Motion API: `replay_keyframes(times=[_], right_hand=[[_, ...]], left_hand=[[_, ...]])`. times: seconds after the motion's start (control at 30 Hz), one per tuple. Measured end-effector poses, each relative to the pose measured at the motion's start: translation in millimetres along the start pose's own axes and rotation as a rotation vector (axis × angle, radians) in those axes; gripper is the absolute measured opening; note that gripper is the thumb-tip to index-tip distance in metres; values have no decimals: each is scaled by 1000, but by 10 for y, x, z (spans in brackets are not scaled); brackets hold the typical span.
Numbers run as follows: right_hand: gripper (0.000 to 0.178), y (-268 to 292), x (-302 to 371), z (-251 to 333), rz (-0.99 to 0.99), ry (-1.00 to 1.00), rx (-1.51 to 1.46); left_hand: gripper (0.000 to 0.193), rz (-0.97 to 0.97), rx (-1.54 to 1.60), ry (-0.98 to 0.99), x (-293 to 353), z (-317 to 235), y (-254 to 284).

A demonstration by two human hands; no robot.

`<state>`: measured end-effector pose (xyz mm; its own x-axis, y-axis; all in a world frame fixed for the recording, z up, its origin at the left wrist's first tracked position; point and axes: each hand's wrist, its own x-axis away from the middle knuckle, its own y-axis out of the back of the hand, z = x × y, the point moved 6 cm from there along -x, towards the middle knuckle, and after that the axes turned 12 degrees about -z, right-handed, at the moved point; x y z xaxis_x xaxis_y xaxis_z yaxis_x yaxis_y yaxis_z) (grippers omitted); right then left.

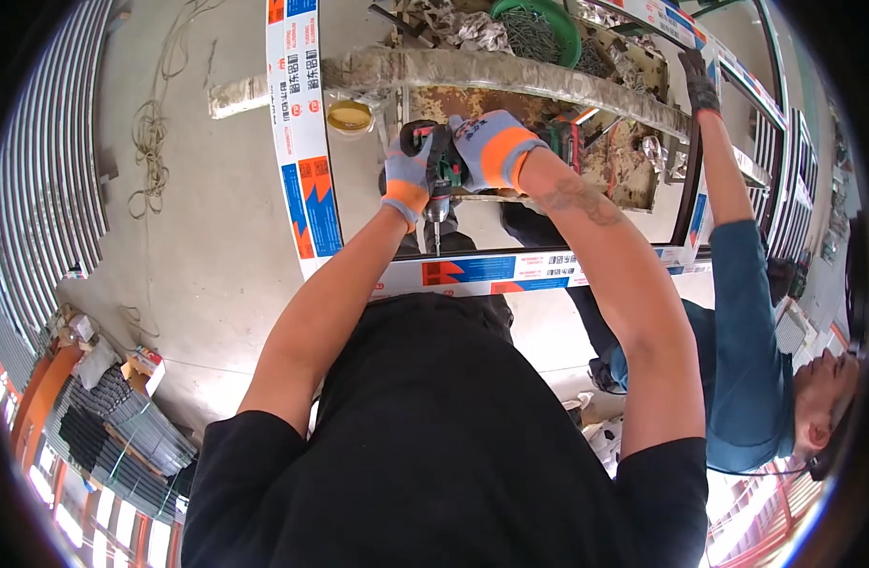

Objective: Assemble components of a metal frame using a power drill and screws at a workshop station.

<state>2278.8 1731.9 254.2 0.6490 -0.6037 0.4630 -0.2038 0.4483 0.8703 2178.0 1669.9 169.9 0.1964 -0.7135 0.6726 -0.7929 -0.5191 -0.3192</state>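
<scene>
A cordless drill (442, 180) is held between my two gloved hands, its chuck and bit pointing toward me. My left hand (409, 178) is closed around one side of it. My right hand (496, 151) is closed on its other side, with the fingers partly hidden. The bit's tip meets the inner edge of the near rail of a large metal frame (477, 271) covered in white, blue and orange film. Whether the tip has entered the metal, I cannot tell. The near rail lies just in front of my body.
A co-worker's dark-gloved hand (699, 83) is at the frame's right side. Beyond my hands, a wrapped beam (510, 71) crosses a rusty tray. A green bowl (564, 28) holds screws; a second power tool (569, 144) and a yellow round container (349, 117) are nearby. Cable (150, 142) lies left.
</scene>
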Motion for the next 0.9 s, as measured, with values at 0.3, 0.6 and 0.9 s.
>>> replay_keyframes(times=[0.3, 0.6, 0.9], right_hand=[[55, -35, 48, -57, 9, -24, 9], [56, -94, 50, -25, -16, 37, 28], [57, -73, 27, -9, -28, 44, 30]], left_hand=[[20, 27, -277, -218, -105, 84, 9], [20, 61, -182, -174, 10, -15, -77], [25, 52, -353, -347, -14, -61, -12]])
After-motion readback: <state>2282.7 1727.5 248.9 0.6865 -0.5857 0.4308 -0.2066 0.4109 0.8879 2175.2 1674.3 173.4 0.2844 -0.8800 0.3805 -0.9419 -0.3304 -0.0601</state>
